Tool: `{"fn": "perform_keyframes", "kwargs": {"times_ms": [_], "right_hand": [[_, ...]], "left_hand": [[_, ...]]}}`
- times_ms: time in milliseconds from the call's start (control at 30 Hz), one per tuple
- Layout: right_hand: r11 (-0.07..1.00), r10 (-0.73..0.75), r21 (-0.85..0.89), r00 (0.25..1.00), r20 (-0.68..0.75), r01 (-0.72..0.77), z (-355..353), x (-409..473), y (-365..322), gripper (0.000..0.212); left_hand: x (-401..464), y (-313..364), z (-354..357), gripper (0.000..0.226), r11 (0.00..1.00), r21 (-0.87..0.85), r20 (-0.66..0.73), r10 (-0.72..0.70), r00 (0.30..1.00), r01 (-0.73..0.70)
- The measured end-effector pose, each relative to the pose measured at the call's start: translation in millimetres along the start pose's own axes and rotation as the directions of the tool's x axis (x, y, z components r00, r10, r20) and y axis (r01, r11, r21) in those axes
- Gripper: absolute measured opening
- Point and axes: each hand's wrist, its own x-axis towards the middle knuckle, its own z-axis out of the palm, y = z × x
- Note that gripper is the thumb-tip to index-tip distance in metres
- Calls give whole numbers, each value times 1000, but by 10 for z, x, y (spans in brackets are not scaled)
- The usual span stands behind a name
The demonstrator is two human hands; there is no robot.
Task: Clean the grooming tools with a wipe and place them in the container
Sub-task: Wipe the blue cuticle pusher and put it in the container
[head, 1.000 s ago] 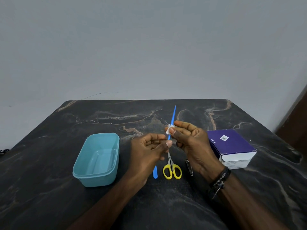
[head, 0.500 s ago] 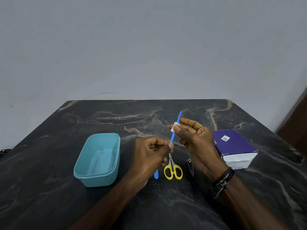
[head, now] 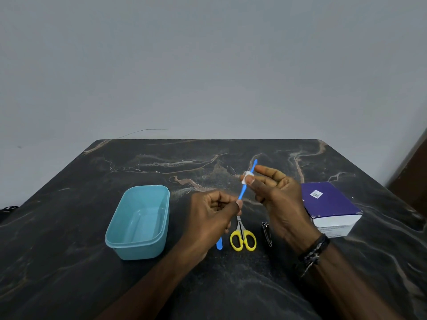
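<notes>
Wiping is going on right now: a thin blue stick (head: pixel 245 186) is up in the air over the table (head: pixel 69 227), tilted. The left hand (head: pixel 211 224) pinches its low end with closed fingers. The right hand (head: pixel 280 204) pinches a small white wipe (head: pixel 246 177) around the stick near its top, with the other fingers loose.

Not much looks done yet. The tub (head: pixel 138 221) is empty, well off to the left. Three tools lie on the table near the hands: a flat blue file (head: pixel 219 243), little scissors (head: pixel 242 237) and a nail clipper (head: pixel 266 234). All of them need wiping, I think.

The tub is smooth blue plastic with round corners. The scissors have yellow ring handles. The clipper is shiny metal. The table is dark stone with pale wavy lines. A purple box (head: pixel 330 206) sits at the right.
</notes>
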Motion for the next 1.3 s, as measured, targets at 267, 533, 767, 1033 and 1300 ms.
{"fn": "perform_keyframes", "kwargs": {"times_ms": [267,533,767,1033,1300], "right_hand": [[991,99,-104,989,109,-88,46,-44,41,51],[999,27,-30,999,20,-27,16,-7,-8,54],[998,51,-43,998,30,-50,-23,9,-17,54],[995,76,-70,994,82,-70,37,-28,-13,54],[997,-4,74,995,-102,12,-29,36,-52,44]], "left_hand": [[-5,-6,-13,9,999,-23,-24,23,999,-23],[13,11,-3,7,999,-35,21,2,1000,-1],[1,-9,12,9,999,-38,42,-26,999,27],[17,42,-4,12,996,-83,10,-41,999,42],[-10,36,12,9,999,-36,17,-40,999,41]]}}
